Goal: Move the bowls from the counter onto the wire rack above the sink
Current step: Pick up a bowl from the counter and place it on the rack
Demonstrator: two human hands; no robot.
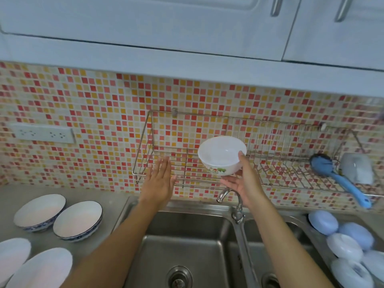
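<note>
A small white bowl [221, 154] with a green and red print near its base is held up in front of the wire rack [166, 163] on the tiled wall. My right hand [243, 181] grips it, thumb on the rim and fingers under the base. My left hand [159, 179] is raised flat, fingers straight, at the rack's front left rail and holds nothing. On the counter at the left stand two blue-rimmed bowls [39, 212] [78, 221] and two plain white bowls [12, 256] [43, 269].
A double steel sink [187, 246] with a tap [230, 201] lies below the rack. At the rack's right end lie a blue brush [340, 179] and a pale cup [357, 170]. Blue and white lidded containers [345, 240] crowd the right counter. A socket strip [41, 133] is on the wall.
</note>
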